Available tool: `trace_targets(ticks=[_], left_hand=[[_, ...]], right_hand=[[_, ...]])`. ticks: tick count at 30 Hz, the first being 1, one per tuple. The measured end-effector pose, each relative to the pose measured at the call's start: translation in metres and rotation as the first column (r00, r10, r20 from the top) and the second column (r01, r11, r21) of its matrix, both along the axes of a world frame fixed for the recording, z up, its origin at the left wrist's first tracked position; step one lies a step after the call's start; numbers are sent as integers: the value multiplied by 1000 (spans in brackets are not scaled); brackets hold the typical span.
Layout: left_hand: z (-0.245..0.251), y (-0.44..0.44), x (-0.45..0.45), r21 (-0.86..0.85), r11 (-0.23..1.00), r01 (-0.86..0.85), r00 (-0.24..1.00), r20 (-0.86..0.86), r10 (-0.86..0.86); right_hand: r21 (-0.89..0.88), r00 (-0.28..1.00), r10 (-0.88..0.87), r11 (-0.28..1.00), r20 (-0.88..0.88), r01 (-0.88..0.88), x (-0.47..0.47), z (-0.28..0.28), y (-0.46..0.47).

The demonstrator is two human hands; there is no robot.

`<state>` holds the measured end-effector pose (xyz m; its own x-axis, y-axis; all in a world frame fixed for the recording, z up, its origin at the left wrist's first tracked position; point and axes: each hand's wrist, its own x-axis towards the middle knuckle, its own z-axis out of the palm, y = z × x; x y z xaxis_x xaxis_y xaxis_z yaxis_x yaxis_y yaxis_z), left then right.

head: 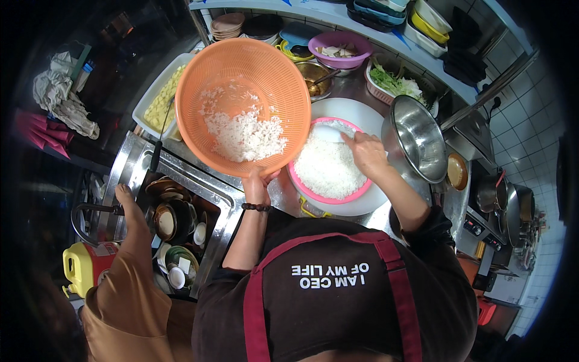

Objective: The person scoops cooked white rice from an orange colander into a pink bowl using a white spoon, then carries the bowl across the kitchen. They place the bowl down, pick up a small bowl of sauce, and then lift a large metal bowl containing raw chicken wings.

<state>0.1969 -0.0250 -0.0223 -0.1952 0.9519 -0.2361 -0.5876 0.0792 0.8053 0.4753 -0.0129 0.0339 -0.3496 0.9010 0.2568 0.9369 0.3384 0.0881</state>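
My left hand (257,186) grips the near rim of an orange plastic colander (244,59), tilted towards me. A clump of cooked-looking white rice (246,135) lies in its lower half, with grains stuck to the wall. To the right, my right hand (368,154) holds a white scoop or small bowl (328,134) in a pink-rimmed basin (332,199). White rice (330,167) fills this basin, and the scoop's edge rests in it at the far side. Beneath the basin is a large round white plastic tray or lid (377,192).
A steel bowl (423,145) leans at the right. Behind stand a purple bowl (344,40), a sauce bowl with a spoon (316,74) and a basket of greens (396,83). Left are a bin of diced yellow food (158,106), a sink of dishes (226,212) and another person's hand (124,192).
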Motion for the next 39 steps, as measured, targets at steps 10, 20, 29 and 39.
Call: trace_targets(ticks=[10,20,29,39], left_hand=[[-2,2,-4,-44,998,-36,998,48,38],[-2,5,-7,8,1000,-23,999,35,23],[-5,7,-5,-12,999,-36,998,48,36],[-5,7,-7,-7,999,-47,997,55,48]], right_hand=[[39,981,125,990,151,-133,-24,8,-12],[-541,700,-381,841,-604,-10,23,22,-13],[-512,933,-175,859,-313,-10,9,1,-6],[-531,998,-31,847,-52,-1,-27,31,19]])
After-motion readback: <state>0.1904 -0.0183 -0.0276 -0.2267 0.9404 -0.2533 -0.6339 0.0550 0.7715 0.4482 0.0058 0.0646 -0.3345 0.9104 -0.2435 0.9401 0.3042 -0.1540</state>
